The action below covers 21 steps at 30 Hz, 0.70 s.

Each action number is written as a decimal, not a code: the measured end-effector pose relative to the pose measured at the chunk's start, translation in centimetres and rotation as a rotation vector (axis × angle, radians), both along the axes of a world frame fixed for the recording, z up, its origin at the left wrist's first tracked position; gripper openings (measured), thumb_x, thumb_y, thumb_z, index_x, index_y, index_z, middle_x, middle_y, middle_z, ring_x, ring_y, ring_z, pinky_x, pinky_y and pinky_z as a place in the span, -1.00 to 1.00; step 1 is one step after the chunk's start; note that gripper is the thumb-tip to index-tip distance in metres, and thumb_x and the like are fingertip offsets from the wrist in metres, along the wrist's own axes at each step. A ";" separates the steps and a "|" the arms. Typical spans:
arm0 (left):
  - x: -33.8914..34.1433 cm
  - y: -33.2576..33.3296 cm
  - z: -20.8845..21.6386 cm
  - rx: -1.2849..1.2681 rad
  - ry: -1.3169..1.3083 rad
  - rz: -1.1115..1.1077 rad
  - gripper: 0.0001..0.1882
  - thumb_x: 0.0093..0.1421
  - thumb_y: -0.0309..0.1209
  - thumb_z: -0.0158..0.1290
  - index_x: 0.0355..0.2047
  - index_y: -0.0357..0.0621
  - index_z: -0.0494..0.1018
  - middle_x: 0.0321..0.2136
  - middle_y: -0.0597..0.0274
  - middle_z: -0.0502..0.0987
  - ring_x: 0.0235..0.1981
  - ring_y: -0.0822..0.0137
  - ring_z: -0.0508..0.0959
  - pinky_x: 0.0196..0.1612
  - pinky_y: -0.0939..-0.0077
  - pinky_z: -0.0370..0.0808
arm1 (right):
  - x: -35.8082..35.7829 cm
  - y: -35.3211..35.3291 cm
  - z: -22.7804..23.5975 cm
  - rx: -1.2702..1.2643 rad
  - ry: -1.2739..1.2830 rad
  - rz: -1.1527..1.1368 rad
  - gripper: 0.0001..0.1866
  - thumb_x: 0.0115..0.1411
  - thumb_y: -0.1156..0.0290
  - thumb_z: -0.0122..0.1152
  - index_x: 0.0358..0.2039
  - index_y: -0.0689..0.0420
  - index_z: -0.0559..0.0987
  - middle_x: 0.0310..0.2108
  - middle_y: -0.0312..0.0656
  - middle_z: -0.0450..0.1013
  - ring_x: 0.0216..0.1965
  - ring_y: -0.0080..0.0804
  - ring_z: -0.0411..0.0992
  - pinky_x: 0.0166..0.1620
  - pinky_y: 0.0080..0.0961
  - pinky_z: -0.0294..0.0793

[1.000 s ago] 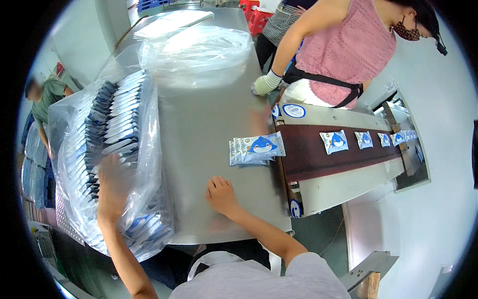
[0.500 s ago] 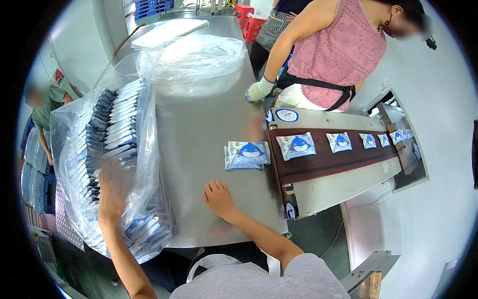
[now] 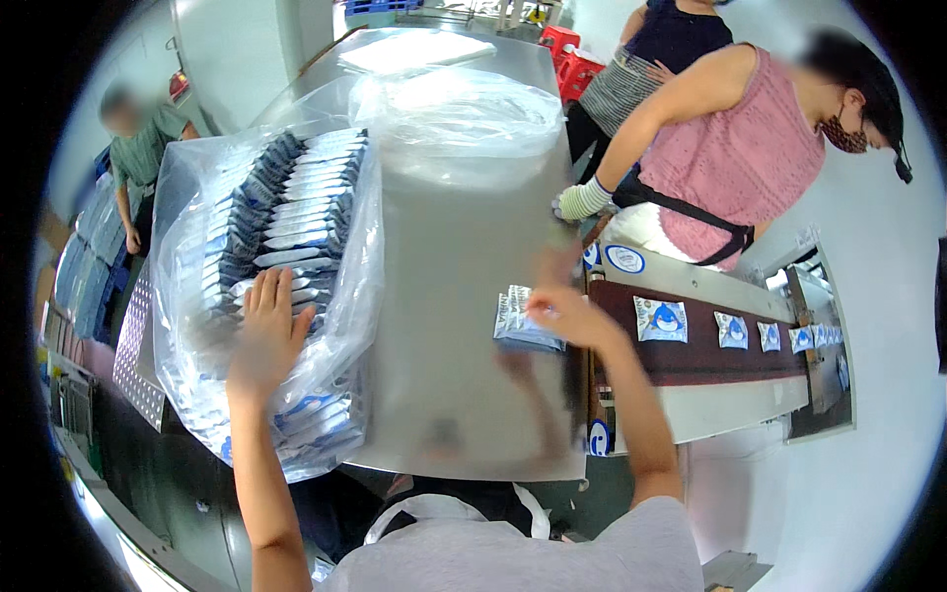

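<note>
My left hand (image 3: 268,331) lies over rows of small white-and-blue packets (image 3: 301,212) inside a large clear plastic bag (image 3: 367,261). Its fingers are stretched out, and the thumb stands apart. At the right edge of the metal table, my right hand (image 3: 575,318) is over a small overlapping pile of the same packets (image 3: 513,318). Blur smears its fingers, so their grip on the pile cannot be made out. More packets, each printed with a blue cartoon whale (image 3: 661,321), lie in a line on the dark red conveyor belt (image 3: 631,360).
A steel table (image 3: 464,395) runs away from me, with crumpled clear bags (image 3: 454,109) and a white stack of sheets (image 3: 414,49) farther back. Beside the conveyor stands a person in pink (image 3: 720,148). Another person (image 3: 148,153) is at the left. Red stools (image 3: 577,74) stand behind.
My right hand has moved right and forward from the bare table onto the packet pile. My left hand has slowed over the bagged rows, its fingers spread. The whole view has shifted.
</note>
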<state>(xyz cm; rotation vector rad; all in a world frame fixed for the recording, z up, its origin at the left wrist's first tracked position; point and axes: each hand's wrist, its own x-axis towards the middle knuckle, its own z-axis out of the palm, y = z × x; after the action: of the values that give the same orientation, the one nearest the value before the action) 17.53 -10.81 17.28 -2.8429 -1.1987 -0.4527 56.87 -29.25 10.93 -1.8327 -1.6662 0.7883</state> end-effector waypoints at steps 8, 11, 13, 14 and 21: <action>-0.1 0.0 -0.1 -0.034 -0.031 0.010 -0.41 0.22 -0.23 -0.08 0.13 -0.43 0.15 0.10 -0.21 0.22 0.18 -0.11 0.15 0.22 0.03 0.06 | 16.0 3.1 4.0 -0.431 -0.361 0.158 -0.66 0.04 0.48 0.18 -0.12 0.16 0.48 -0.15 -0.22 0.47 -0.12 -0.40 0.42 -0.06 -0.45 0.42; 0.0 0.0 -0.1 -0.041 -0.015 0.024 -0.40 0.22 -0.23 -0.08 0.13 -0.43 0.14 0.10 -0.22 0.22 0.18 -0.12 0.14 0.23 0.02 0.05 | 17.4 5.3 3.8 -0.617 -0.478 0.189 -0.58 -0.01 0.52 0.19 -0.06 0.17 0.49 -0.06 -0.19 0.45 -0.07 -0.40 0.41 -0.03 -0.43 0.41; 0.1 0.0 0.1 -0.091 0.003 0.037 -0.42 0.21 -0.28 -0.09 0.14 -0.42 0.12 0.14 -0.17 0.17 0.22 -0.11 0.09 0.26 0.12 -0.01 | 17.6 6.2 3.4 -0.697 -0.203 0.275 -0.43 -0.03 0.43 0.24 0.05 0.23 0.39 -0.06 -0.14 0.45 -0.08 -0.37 0.42 0.00 -0.47 0.38; 0.0 0.0 0.2 -0.087 0.012 0.042 -0.42 0.21 -0.28 -0.09 0.14 -0.42 0.12 0.14 -0.17 0.17 0.22 -0.11 0.09 0.26 0.12 -0.01 | 16.8 6.8 2.8 -0.691 -0.196 0.282 -0.43 -0.03 0.43 0.24 0.05 0.23 0.39 -0.06 -0.14 0.45 -0.08 -0.37 0.42 0.00 -0.47 0.38; -0.5 0.5 -0.4 -0.112 0.013 0.044 -0.42 0.23 -0.25 -0.11 0.16 -0.41 0.11 0.16 -0.22 0.15 0.23 -0.12 0.07 0.26 0.18 0.00 | 10.5 7.7 -5.1 -1.025 0.018 0.458 -0.11 -0.18 0.01 0.42 0.09 0.30 0.33 0.02 -0.01 0.38 0.00 -0.29 0.37 0.06 -0.38 0.31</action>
<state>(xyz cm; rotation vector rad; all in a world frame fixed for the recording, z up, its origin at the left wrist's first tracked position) 17.04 -10.36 16.90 -2.8995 -1.3218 -0.3761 67.35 -21.53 5.81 -1.9980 -1.8471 2.1477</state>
